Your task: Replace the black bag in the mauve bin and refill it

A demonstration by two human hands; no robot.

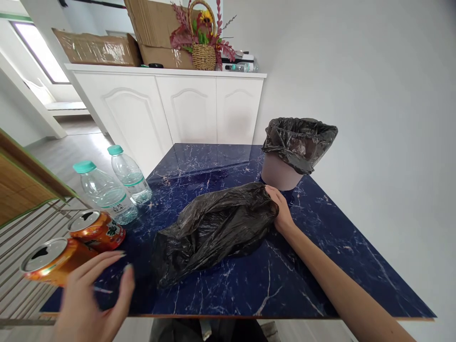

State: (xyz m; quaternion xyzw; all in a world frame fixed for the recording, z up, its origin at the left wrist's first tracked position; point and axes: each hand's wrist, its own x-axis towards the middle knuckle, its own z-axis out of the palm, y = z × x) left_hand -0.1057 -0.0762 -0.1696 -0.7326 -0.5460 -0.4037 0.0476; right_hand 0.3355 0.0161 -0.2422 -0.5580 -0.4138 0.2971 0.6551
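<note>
A crumpled black plastic bag (217, 228) lies across the middle of the blue marbled table (270, 294). My right hand (280, 209) grips the bag's right end, its fingers closed on the plastic. At the lower left, my left hand (96, 294) is slightly blurred, thumb and fingers apart, holding nothing. It is nearest to two opened orange cans, one in front (67, 259) and one behind (107, 231). Beyond the cans stand two clear bottles with teal caps, a nearer one (107, 194) and a farther one (130, 175).
A bin (281, 172) lined with a black bag stands at the table's back right, beside the wall. A metal rack (21, 289) borders the left edge. Behind the table, a white cabinet (192, 104) carries cardboard boxes (103, 49) and a flower basket (204, 57).
</note>
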